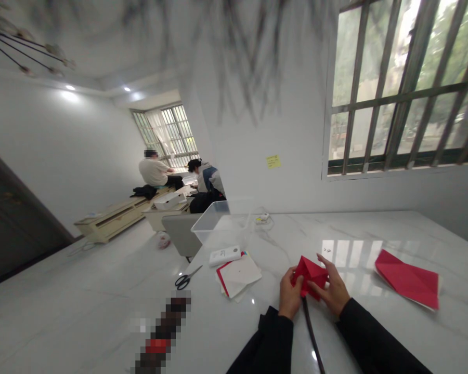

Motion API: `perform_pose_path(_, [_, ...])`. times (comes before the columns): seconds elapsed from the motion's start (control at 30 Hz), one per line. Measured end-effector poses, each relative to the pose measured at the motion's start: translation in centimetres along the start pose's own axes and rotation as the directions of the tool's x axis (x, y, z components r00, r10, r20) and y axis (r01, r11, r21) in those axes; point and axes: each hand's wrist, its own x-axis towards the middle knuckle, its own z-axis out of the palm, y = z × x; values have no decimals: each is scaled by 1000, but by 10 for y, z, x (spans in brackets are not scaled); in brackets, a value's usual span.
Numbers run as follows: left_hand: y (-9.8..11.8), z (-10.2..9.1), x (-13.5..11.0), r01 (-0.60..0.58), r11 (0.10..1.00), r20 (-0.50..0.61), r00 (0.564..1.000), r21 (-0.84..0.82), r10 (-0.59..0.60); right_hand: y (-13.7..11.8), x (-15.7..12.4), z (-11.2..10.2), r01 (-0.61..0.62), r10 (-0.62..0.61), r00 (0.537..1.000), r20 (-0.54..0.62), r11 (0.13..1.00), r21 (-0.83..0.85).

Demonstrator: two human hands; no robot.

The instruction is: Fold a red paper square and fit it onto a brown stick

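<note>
A folded piece of red paper (311, 271) is held between both hands just above the white marble-patterned table. My left hand (289, 295) grips its left edge, thumb on the near face. On the right side, my right hand (333, 288) pinches it with the thumb in front; the index finger reaches up past the paper's edge. Parts of the folds lie hidden behind my fingers. To the right, a creased red sheet (407, 278) with a pale underside lies on the table. A dark cord (312, 332) runs from below the held paper toward me.
Left of my hands lie a stack of paper sheets (239, 276), a white box-shaped device (225, 255) and black-handled scissors (184, 281) near the table's edge. A clear plastic bin (205, 224) stands behind them. Two people sit farther back by a window.
</note>
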Motion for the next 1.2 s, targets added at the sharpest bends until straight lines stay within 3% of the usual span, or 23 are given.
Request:
perform_pose_path(0.13, [6, 1, -3, -39, 998, -3, 999, 50, 39, 1, -5, 8, 162, -165, 986, 9, 951, -264])
perform_pose_path(0.33, [5, 2, -6, -2, 998, -28, 1000, 57, 3, 10, -12, 14, 137, -156, 987, -30, 932, -334])
perform_pose_path(0.53, [-1, 2, -2, 79, 995, -84, 993, -64, -84, 19, -6, -1, 56, -79, 992, -102, 975, -215])
perform_pose_path(0.73, [-2, -4, 3, 77, 987, -255, 960, -144, -112, 19, -3, -13, -68, 74, 997, 21, 972, -226])
perform_pose_path(0.9, [-3, -5, 2, 53, 986, -187, 979, -155, -82, 16, 2, -21, -253, 266, 961, 76, 955, -155])
perform_pose_path(1.03, [1, -2, 0, 72, 983, -120, 988, -170, -93, 17, 5, -26, -315, 322, 944, 78, 945, -87])
perform_pose_path(1.2, [12, -3, -5, 46, 994, -57, 997, -99, -52, 19, 6, -28, -395, 393, 917, -60, 919, -16])
